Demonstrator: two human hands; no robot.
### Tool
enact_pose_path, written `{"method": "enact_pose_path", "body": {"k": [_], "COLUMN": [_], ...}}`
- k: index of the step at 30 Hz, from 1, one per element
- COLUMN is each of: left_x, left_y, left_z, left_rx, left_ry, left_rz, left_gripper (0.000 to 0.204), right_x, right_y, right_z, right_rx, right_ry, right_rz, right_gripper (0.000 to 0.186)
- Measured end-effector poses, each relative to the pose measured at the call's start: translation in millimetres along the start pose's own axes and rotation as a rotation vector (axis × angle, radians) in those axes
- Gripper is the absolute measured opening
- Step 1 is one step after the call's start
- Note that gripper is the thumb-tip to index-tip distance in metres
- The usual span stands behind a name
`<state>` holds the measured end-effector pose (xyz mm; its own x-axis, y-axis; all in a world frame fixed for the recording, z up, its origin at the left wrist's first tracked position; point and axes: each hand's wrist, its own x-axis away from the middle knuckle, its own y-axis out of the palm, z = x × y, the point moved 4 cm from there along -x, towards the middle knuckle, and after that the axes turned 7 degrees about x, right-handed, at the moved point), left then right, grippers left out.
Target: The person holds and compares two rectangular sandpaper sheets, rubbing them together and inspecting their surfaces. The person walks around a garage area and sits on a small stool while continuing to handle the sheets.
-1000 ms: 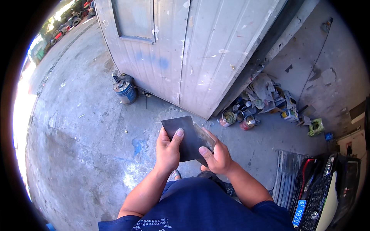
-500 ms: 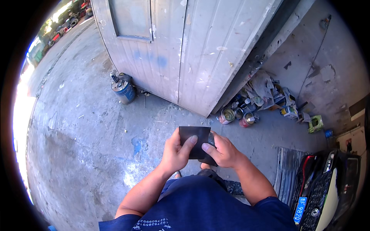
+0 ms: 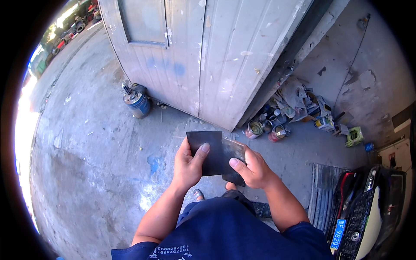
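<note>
Lower part of the dark sheet (image 3: 208,151) behind both hands, car (image 3: 372,212) cut by the rim

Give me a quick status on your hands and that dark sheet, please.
Left hand and right hand both grip the dark sheet, held up at waist height. Nothing between them.

I see a blue drum (image 3: 137,102) on the concrete floor (image 3: 86,164) near the grey door (image 3: 203,56), and paint cans (image 3: 265,129) beside the door's corner.
</note>
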<state>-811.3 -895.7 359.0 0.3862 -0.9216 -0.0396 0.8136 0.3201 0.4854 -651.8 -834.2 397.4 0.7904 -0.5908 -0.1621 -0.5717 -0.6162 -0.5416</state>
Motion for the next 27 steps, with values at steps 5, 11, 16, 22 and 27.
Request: {"method": "enact_pose_path", "body": {"k": [5,11,16,22,27], "left_x": [1.8,-8.0,-4.1,-1.6,-9.2], "left_y": [3.1,-23.0,-33.8,-31.0,-48.6], "left_z": [-11.7,-14.0,-28.7,-34.6,-47.0], "left_rx": [-0.133,0.023,-0.212,-0.208,-0.057], "left_ry": [0.028,-0.066,-0.079,-0.179,-0.295], "left_rz": [-0.039,0.046,0.015,-0.02,0.042], "left_gripper": [0.022,0.024,0.023,0.021,0.023], "right_x": [-7.3,1.6,8.2,-27.7,-15.1], "right_y": [6.7,-12.5,-11.5,-63.0,-29.3], "right_z": [7.7,52.7,67.2,67.3,83.6], "right_rx": [0.149,-0.327,-0.183,-0.772,-0.579], "right_ry": [0.148,0.316,0.357,0.316,0.337], "right_rz": [-0.227,-0.106,-0.307,0.256,0.138], "right_gripper": [0.046,0.043,0.039,0.029,0.036]}}
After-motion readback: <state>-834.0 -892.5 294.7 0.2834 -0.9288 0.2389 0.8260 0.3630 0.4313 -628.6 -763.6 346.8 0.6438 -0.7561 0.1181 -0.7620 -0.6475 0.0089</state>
